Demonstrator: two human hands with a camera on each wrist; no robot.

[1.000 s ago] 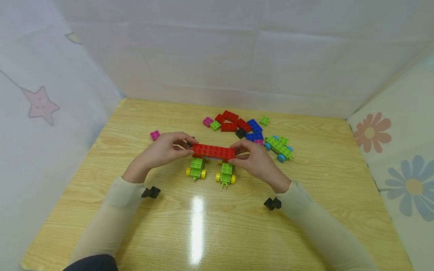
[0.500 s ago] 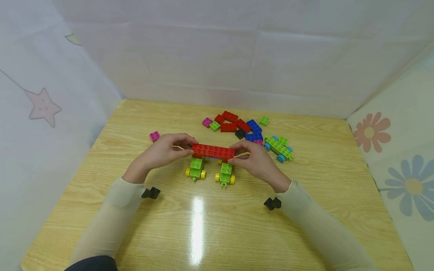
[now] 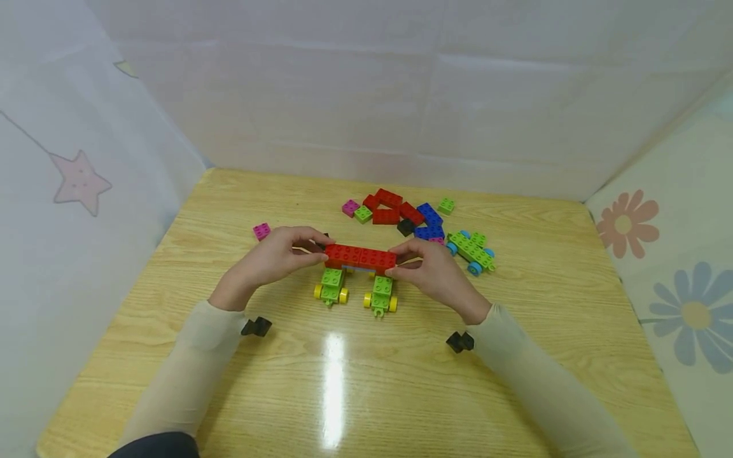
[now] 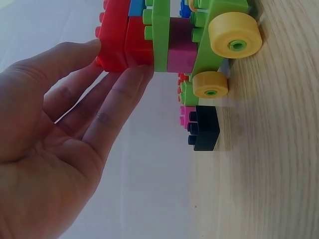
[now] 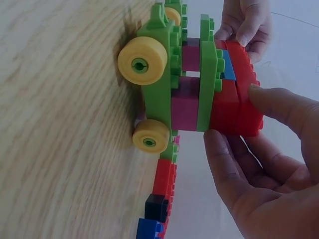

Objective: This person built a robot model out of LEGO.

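Observation:
Two red bricks (image 3: 361, 256) lie end to end along the top of a toy brick build. Two green wheeled bases (image 3: 381, 294) with yellow wheels (image 5: 142, 60) stand on the table beneath. In the right wrist view, magenta bricks (image 5: 184, 110) and green plates (image 5: 206, 89) sit between base and red layers, and a blue brick (image 5: 228, 65) shows under the top. My left hand (image 3: 280, 257) pinches the left end of the red bricks between thumb and fingers. At the right end, my right hand (image 3: 432, 273) grips likewise. The far side of the build is hidden.
Behind the build lie loose red bricks (image 3: 386, 216), blue bricks (image 3: 430, 231), a black brick (image 3: 406, 226) and small green and magenta ones. A green base with blue wheels (image 3: 471, 251) stands to the right. One magenta brick (image 3: 261, 231) sits left; another black brick (image 4: 207, 128) lies behind the build.

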